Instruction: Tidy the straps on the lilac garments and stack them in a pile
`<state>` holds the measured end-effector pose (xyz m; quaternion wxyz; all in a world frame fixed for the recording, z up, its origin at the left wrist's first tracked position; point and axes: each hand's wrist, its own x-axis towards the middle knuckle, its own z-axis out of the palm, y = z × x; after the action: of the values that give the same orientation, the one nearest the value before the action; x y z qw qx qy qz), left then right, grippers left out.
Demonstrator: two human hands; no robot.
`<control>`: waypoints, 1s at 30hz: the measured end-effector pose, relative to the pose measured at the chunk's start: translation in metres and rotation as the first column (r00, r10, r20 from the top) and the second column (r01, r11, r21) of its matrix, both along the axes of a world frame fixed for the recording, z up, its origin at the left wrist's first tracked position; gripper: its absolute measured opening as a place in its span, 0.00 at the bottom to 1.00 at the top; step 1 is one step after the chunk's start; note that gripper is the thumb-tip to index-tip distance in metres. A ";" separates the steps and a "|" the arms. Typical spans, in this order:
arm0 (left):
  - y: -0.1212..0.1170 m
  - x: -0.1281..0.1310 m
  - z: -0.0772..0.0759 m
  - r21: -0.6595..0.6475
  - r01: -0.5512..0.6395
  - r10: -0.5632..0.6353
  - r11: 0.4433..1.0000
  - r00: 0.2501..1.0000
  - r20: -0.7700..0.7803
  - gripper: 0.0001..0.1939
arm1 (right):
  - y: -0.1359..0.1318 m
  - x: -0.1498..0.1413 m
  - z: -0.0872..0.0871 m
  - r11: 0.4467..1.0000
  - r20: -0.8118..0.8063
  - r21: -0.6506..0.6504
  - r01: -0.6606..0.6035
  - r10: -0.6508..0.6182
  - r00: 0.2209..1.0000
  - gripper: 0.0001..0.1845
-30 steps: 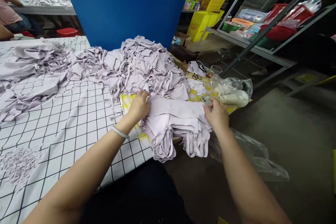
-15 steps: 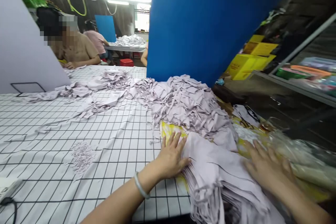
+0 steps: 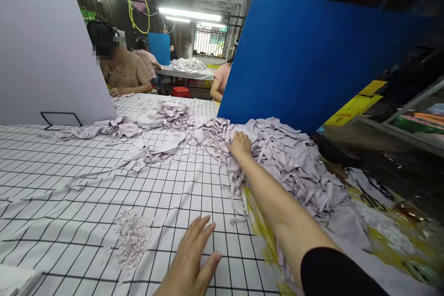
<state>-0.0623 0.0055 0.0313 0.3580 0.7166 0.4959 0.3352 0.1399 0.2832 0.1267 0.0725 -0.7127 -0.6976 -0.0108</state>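
My right hand (image 3: 240, 142) is stretched far forward to the left end of a big heap of pale lilac cloth pieces (image 3: 284, 152). Its fingers curl down on the cloth there. My left hand (image 3: 194, 254) hovers low over the checked tablecloth (image 3: 180, 199), fingers and thumb apart, with nothing in it. Left of that hand lies a small pile of tiny lilac scraps (image 3: 131, 238). A looser strip of lilac pieces (image 3: 169, 115) runs leftward from the heap. Stacked cloth at the near right is partly hidden behind my right arm.
A blue divider (image 3: 294, 60) stands behind the heap, and a white one (image 3: 52, 46) on a wire foot is at left. Scissors (image 3: 372, 201) lie at right near yellow plastic. A co-worker in a tan shirt (image 3: 128, 74) sits across the table.
My right hand has left the stacked cloth and reached forward left to the heap. My left hand has come off the stack, back toward me over the tablecloth. The view has shifted.
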 end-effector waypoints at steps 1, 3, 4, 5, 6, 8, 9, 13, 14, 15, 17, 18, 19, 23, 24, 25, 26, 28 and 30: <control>0.000 -0.008 0.000 -0.042 -0.008 0.008 0.999 1.000 0.005 0.26 | 0.004 0.011 0.006 1.000 0.005 -0.013 0.018 -0.018 1.000 0.25; 0.004 -0.016 0.007 -0.134 0.013 -0.011 0.991 1.000 0.016 0.25 | -0.003 0.026 0.015 0.998 0.012 -0.058 -0.003 0.003 1.000 0.18; 0.007 -0.016 0.013 -0.168 0.021 -0.017 0.986 0.999 0.028 0.24 | -0.013 0.029 0.017 0.996 0.012 -0.086 -0.039 0.040 0.999 0.15; 0.011 -0.015 0.019 -0.191 0.019 -0.009 0.981 0.999 0.051 0.24 | -0.030 0.028 0.016 0.990 0.007 -0.116 -0.086 0.088 0.996 0.13; 0.015 -0.012 0.024 -0.209 0.005 0.013 0.978 0.996 0.086 0.24 | -0.052 0.024 0.014 0.978 -0.004 -0.151 -0.143 0.144 0.990 0.12; 0.020 -0.007 0.029 -0.243 -0.028 0.074 0.970 0.981 0.182 0.26 | -0.112 0.010 0.003 0.927 -0.048 -0.237 -0.290 0.287 0.957 0.11; 0.020 -0.006 0.028 -0.255 -0.050 0.109 0.966 0.969 0.222 0.28 | -0.147 0.003 -0.004 0.879 -0.088 -0.292 -0.376 0.367 0.926 0.10; 0.001 -0.017 0.007 -0.187 -0.113 0.138 0.976 0.982 0.126 0.28 | -0.277 -0.012 -0.023 0.606 -0.341 -0.420 -0.676 0.584 0.736 0.11; -0.007 -0.022 0.001 -0.138 -0.124 0.133 0.983 0.989 0.059 0.25 | -0.296 -0.009 -0.025 0.592 -0.397 -0.418 -0.689 0.563 0.725 0.12; -0.015 -0.026 -0.003 -0.083 -0.135 0.136 0.987 0.991 -0.003 0.23 | -0.309 -0.004 -0.027 0.606 -0.445 -0.403 -0.686 0.525 0.726 0.11; -0.025 -0.030 -0.007 0.038 -0.155 0.158 0.987 0.983 -0.098 0.19 | -0.316 0.010 -0.034 0.706 -0.496 -0.329 -0.627 0.436 0.751 0.05; -0.026 -0.029 -0.007 0.094 -0.157 0.169 0.983 0.975 -0.142 0.18 | -0.312 0.016 -0.041 0.769 -0.484 -0.274 -0.577 0.408 0.774 0.04; -0.026 -0.027 -0.006 0.136 -0.151 0.176 0.979 0.965 -0.194 0.18 | -0.306 0.022 -0.048 0.823 -0.444 -0.212 -0.528 0.400 0.802 0.07; -0.017 -0.011 0.009 0.124 -0.007 0.062 0.992 0.892 -0.447 0.15 | -0.288 0.030 -0.070 0.836 -0.245 -0.057 -0.545 0.517 0.820 0.17; -0.016 -0.012 0.015 0.103 0.021 0.028 0.995 0.889 -0.458 0.10 | -0.290 0.031 -0.071 0.815 -0.264 -0.039 -0.578 0.549 0.793 0.14; -0.018 -0.015 0.021 0.083 0.032 0.006 0.996 0.905 -0.425 0.04 | -0.294 0.032 -0.068 0.801 -0.321 -0.016 -0.598 0.562 0.762 0.09; -0.021 -0.020 0.028 0.060 0.021 0.002 0.998 0.934 -0.357 0.05 | -0.300 0.034 -0.064 0.801 -0.409 0.003 -0.599 0.547 0.730 0.05; -0.029 -0.036 0.041 -0.040 -0.045 0.037 0.998 0.981 -0.190 0.11 | -0.314 0.040 -0.052 0.820 -0.628 -0.010 -0.572 0.440 0.642 0.04; -0.036 -0.051 0.049 -0.149 -0.129 0.108 0.980 0.984 -0.139 0.14 | -0.323 0.047 -0.045 0.849 -0.783 -0.074 -0.523 0.275 0.557 0.07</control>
<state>-0.1133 -0.0302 0.0805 0.3598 0.6756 0.5849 0.2683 0.1866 -0.0397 0.0817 0.2444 -0.4747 -0.7420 0.4053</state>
